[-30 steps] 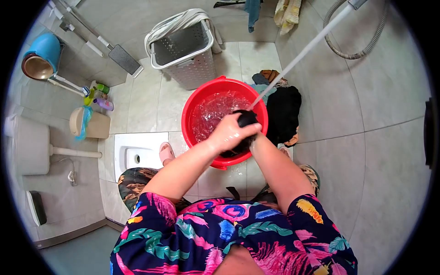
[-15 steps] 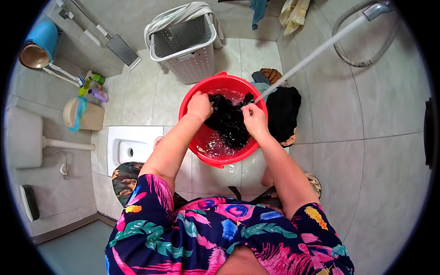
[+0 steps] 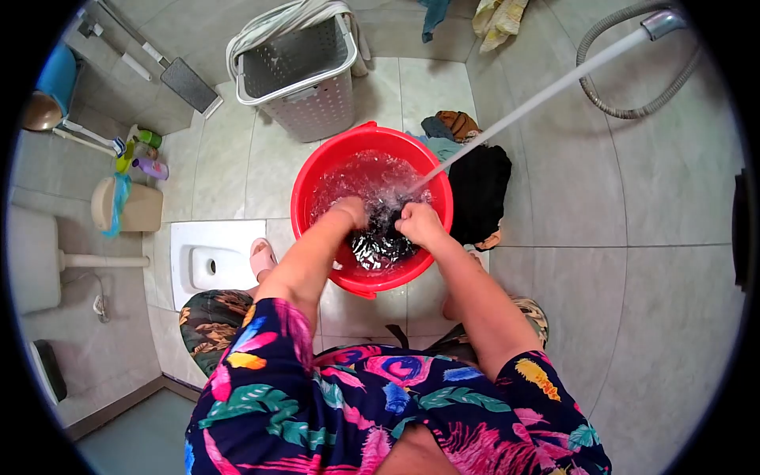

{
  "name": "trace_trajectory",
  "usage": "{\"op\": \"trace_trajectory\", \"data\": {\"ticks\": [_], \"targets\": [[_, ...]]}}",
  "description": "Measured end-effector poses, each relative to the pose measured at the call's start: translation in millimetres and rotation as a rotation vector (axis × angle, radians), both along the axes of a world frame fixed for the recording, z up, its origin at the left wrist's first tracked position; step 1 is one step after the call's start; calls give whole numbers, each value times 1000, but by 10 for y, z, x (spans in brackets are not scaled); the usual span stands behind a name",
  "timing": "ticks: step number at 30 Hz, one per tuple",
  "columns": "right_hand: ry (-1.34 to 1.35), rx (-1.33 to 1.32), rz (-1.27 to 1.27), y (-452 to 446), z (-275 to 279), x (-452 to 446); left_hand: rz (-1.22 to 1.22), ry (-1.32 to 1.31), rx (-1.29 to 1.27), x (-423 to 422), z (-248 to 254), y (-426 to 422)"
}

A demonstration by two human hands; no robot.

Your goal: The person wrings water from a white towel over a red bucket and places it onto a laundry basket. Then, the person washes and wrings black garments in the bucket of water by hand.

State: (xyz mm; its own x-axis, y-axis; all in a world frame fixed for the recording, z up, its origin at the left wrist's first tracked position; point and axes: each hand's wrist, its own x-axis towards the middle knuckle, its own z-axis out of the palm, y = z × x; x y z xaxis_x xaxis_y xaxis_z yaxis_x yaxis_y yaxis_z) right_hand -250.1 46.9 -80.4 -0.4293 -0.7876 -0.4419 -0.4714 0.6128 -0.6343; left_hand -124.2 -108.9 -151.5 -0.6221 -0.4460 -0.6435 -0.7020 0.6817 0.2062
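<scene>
A wet black garment (image 3: 383, 244) lies partly under the water in a red plastic basin (image 3: 304, 178). My right hand (image 3: 420, 225) is closed on the garment's right side, fingers curled inward. My left hand (image 3: 349, 212), slightly blurred, is closed on its left side at the water surface, with the fingertips hidden. From the upper right a stream of water (image 3: 538, 101) pours into the basin just beyond my hands, and the surface there is splashing and foamy.
A pile of clothes, mostly black cloth (image 3: 480, 194), lies right of the basin. Behind stands a grey laundry basket (image 3: 313, 103) with white cloth over its rim. A squat toilet (image 3: 212, 265) and a beige bin (image 3: 142, 207) are at left. The shower head (image 3: 663, 24) hangs upper right.
Both hands have moved down and toward me, lowering the black garment deeper into the water. It was bunched up higher before. The stream now lands on open water and splashes more.
</scene>
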Motion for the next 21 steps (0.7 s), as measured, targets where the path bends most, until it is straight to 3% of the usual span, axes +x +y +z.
{"op": "trace_trajectory", "data": {"ticks": [3, 4, 5, 6, 8, 10, 12, 13, 14, 15, 16, 18, 20, 21], "targets": [[-133, -447, -144, -18, -158, -30, 387, 497, 189, 230, 198, -195], [-246, -580, -206, -47, -148, -36, 549, 654, 202, 252, 550, -110], [-538, -366, -352, -72, 74, -67, 612, 905, 239, 274, 617, -69], [-851, -481, -500, -106, -127, -112, 669, 1160, 276, 289, 675, -25], [-1125, -549, -692, -121, 485, 15, 597, 1234, 361, 220, 990, 182], [-1127, -512, -682, -172, 329, 42, 433, 1161, 298, 124, 1470, 515], [-726, -493, -490, -226, 104, 68, 219, 1017, 225, 32, 1717, 672], [-717, -520, -425, -206, 30, 39, 145, 783, 169, 9, 1800, 587], [-726, -409, -258, -136, 374, -26, 69, 544, 116, -2, 1845, 426], [-741, -445, -208, -135, 495, 0, -62, 448, 26, 13, 1646, 224], [-750, -480, -151, -169, 561, 10, -144, 444, 95, 36, 1460, 56], [-678, -480, -249, -181, 547, -28, -166, 429, 88, 30, 1453, 24], [224, -624, -274, -136, 506, -111, 45, 483, 37, 79, 1350, -65], [223, -547, -364, -123, 562, -167, 165, 490, -54, 128, 1237, -141]]}}
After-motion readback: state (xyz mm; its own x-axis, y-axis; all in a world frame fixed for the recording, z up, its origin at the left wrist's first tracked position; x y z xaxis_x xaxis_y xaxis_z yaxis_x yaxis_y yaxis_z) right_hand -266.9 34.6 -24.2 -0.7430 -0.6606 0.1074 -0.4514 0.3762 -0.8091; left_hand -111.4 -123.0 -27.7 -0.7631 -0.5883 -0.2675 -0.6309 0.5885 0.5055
